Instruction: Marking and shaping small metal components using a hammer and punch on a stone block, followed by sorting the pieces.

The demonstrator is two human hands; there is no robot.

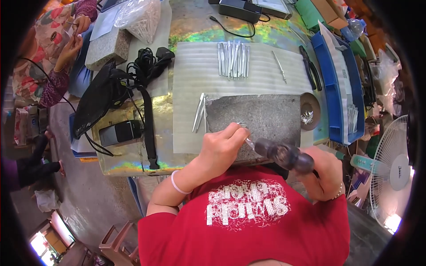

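Observation:
My left hand (pixel 224 148) is closed in a pinch over the near part of a dark grey slab (pixel 262 113). A slim silver metal piece (pixel 250 143) pokes out from its fingertips toward the hammer. My right hand (pixel 326 168) is closed at the right, wrapped round a hammer; the dark, rounded hammer head (pixel 284 156) hides its fingers in part. Beside the slab's left edge lie a few silver rods (pixel 199 113). Many more silver rods (pixel 233 60) lie in a row beyond the slab. Right of the slab, a round dish (pixel 316 103) holds small shiny pieces.
On the white foam sheet (pixel 188 66) lie a single thin rod (pixel 279 66) and black-handled pliers (pixel 310 68). A blue tray (pixel 332 95) stands right, near a fan (pixel 392 170). Leftward are a black bag (pixel 100 99), a black device (pixel 120 133) and another person's hands (pixel 73 42).

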